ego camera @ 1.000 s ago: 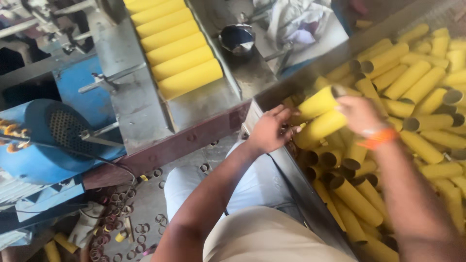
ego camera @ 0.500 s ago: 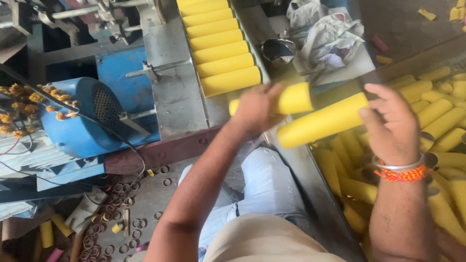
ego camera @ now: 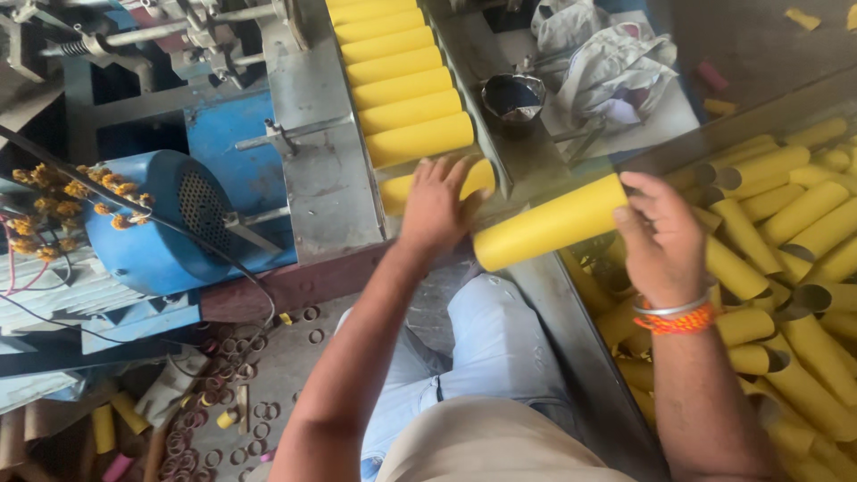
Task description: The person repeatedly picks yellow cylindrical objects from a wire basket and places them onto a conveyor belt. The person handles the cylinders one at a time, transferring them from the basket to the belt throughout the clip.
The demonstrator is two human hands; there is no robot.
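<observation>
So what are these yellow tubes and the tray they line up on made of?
The yellow tube in the right hand looks like matte cardboard: hollow, thin-walled, with dull brown open ends on those in the bin. The tray looks like bare grey sheet metal, scuffed and dull.

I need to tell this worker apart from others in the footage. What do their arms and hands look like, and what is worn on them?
Both forearms are bare, with no sleeves or gloves in view. The left hand wears nothing. The right hand has a thin silver metal bangle and an orange beaded thread band at the wrist.
</observation>
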